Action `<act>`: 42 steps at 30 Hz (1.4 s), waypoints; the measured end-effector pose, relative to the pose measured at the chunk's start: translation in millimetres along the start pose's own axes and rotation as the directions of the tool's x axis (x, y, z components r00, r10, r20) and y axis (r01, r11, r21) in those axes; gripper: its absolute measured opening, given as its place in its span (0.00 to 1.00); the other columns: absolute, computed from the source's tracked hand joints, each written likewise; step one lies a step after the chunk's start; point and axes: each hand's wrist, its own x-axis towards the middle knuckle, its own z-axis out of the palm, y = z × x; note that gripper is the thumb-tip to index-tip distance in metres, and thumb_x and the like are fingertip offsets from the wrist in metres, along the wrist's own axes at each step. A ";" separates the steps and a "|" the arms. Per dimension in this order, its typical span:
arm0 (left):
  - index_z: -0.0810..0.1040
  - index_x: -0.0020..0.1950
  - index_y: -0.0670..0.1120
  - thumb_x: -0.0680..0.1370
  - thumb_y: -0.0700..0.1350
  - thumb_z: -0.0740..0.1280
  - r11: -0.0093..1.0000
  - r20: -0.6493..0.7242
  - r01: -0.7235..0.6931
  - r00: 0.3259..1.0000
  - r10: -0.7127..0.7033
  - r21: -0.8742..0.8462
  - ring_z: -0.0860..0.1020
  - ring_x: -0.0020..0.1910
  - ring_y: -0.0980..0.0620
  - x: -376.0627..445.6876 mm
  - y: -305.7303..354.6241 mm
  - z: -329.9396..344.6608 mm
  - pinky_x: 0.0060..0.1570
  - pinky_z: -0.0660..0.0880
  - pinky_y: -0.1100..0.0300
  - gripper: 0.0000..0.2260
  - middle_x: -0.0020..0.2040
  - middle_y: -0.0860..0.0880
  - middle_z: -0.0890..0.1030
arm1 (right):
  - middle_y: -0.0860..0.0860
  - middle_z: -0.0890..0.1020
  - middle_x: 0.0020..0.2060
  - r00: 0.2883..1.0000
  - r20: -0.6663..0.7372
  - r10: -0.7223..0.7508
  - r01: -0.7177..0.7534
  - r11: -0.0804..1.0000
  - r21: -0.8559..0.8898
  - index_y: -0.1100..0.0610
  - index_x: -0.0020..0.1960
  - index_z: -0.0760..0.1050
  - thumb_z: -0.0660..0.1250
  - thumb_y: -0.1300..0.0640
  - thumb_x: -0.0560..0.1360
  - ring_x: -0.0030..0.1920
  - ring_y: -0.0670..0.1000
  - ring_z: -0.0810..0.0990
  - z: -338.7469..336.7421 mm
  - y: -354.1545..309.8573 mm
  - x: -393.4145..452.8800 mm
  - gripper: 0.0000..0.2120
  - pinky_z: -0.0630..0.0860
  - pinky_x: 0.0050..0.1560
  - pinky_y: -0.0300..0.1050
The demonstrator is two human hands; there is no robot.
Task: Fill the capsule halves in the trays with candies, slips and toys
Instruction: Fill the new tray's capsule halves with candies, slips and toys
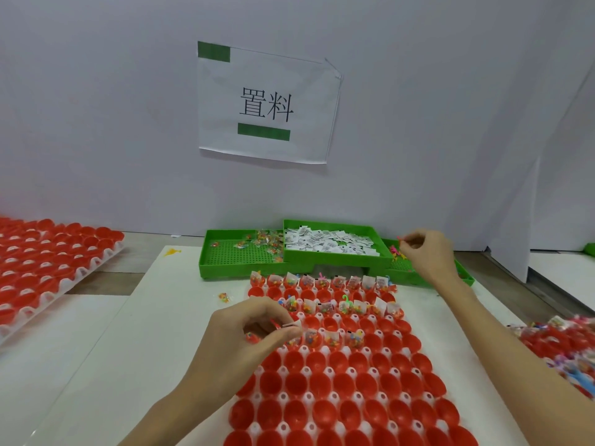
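Pinching a small white slip over the tray of red capsule halves, the left hand hovers by the third row; the right hand pinches a tiny pink toy above the green bin

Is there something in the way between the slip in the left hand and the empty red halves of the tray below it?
Nothing visible. The left hand pinches the slip just above the tray, with open empty halves beside it.

Right tray cut off by edge; item in right hand too small to ID.
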 end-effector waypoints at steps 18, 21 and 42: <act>0.81 0.50 0.56 0.70 0.51 0.80 0.995 0.017 -0.095 0.995 0.095 -0.009 0.86 0.38 0.54 -10.1 11.1 15.3 0.42 0.83 0.62 0.12 0.40 0.55 0.86 | 0.44 0.86 0.45 0.742 0.426 -0.517 0.199 0.778 0.596 0.51 0.51 0.88 0.76 0.62 0.74 0.47 0.46 0.86 -31.8 -95.3 -175.6 0.09 0.82 0.50 0.38; 0.82 0.49 0.55 0.70 0.46 0.81 0.998 0.008 -0.031 0.999 0.032 -0.061 0.87 0.41 0.50 -10.5 10.2 21.4 0.45 0.84 0.56 0.12 0.41 0.50 0.86 | 0.45 0.86 0.47 0.711 0.462 -0.530 0.145 0.753 0.641 0.51 0.53 0.87 0.75 0.58 0.77 0.50 0.48 0.86 -37.0 -91.0 -172.7 0.07 0.82 0.52 0.39; 0.81 0.60 0.59 0.80 0.62 0.65 0.884 0.318 -0.256 0.939 0.132 0.390 0.77 0.55 0.64 8.4 48.1 56.9 0.57 0.76 0.63 0.13 0.54 0.65 0.81 | 0.44 0.87 0.40 0.858 0.395 -0.328 0.154 0.898 0.412 0.49 0.44 0.85 0.76 0.62 0.74 0.42 0.44 0.85 -52.9 -40.2 -130.8 0.08 0.80 0.47 0.36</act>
